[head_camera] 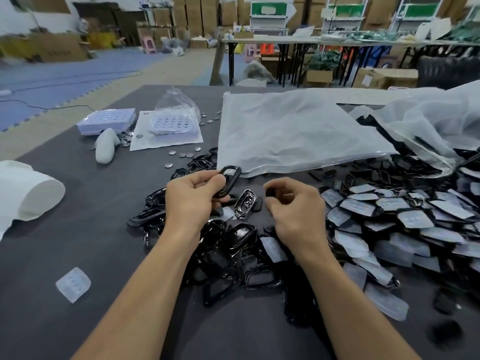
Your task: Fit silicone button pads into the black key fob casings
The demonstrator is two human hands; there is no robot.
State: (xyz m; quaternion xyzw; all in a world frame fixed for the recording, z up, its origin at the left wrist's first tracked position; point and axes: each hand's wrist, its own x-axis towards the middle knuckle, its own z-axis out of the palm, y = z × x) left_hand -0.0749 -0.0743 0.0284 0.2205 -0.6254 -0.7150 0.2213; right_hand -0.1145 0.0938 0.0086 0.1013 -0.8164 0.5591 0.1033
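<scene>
Nearest me, one clear silicone pad (73,284) lies alone on the grey table (104,242), left of my forearms. Between them sits a heap of black casings (228,258). My left hand (192,201) grips a black casing frame (230,181), raised above the heap. My right hand (296,209) pinches a small dark piece (271,192) in curled fingertips, too blurred to identify. Right of it spread pad-fitted casings (389,216). Beyond lies a flat plastic bag (285,131).
</scene>
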